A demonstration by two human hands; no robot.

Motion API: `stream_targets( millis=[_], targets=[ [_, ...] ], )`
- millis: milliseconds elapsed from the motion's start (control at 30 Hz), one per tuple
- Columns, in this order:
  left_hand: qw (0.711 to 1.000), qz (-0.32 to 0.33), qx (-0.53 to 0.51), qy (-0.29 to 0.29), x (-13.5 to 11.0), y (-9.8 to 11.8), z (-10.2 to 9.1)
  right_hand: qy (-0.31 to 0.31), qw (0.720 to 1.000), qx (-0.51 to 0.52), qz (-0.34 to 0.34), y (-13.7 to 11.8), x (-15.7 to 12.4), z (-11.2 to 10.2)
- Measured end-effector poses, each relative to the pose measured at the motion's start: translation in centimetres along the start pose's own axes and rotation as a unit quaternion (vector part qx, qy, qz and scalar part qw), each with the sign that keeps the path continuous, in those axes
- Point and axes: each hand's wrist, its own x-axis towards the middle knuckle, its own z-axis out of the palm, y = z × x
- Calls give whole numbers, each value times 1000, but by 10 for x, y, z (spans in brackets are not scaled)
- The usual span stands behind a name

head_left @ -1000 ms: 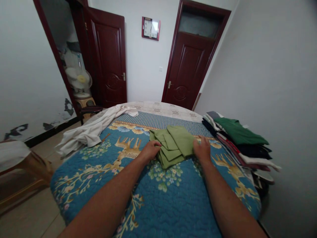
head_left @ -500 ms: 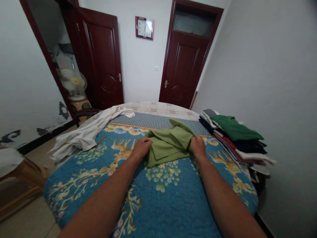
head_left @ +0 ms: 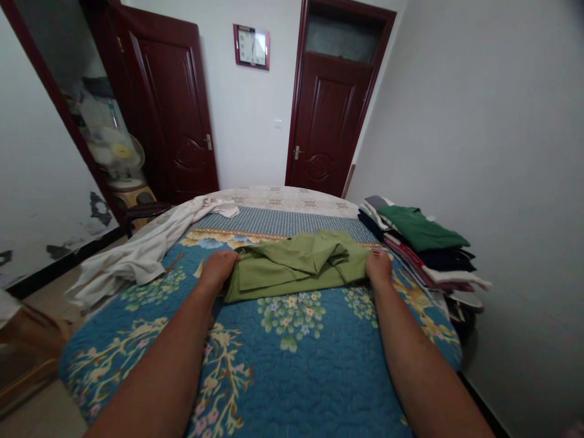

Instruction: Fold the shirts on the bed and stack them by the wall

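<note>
"What is in front of the person?"

"A crumpled green garment (head_left: 278,271), lying across the middle of a blue quilted cover (head_left: 314,377), well in from the near edge. It stretches sideways, its near edge fairly straight, while the upper part bunches into soft folds right of centre."

"And the hands?"

"Both are grasping it. The left hand (head_left: 221,267) has its fingers curled on the garment's left end; the right hand (head_left: 379,266) grips the right end. The exact fingertip hold is too small to make out."

"What else lies there?"

"A long white cloth (head_left: 132,261) trails along the cover's left edge, apart from the green one. Towards the far right corner, near the right hand, rises a stack of clothes (head_left: 444,260). A pale patterned sheet (head_left: 296,196) shows past the far edge."

"How would one do this step well?"

"It looks like drawing the fabric out between two ends. I'd pull evenly with both hands, level and low, so the near edge stays straight. The bunched folds probably need a light shake or a smoothing palm. Thin cloth like this may slip or crease if one side tugs harder, and a wide pull rightward could nudge the stack."
</note>
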Motion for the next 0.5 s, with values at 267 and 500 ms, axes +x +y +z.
stream_targets(
  millis=[267,500],
  targets=[
    [998,3,58,-30,-1,3,0,-132,907,-295,-271,-37,-50,6],
    [993,60,105,-7,-3,-1,9,-213,867,-280,-351,-64,-83,28]
  ],
)
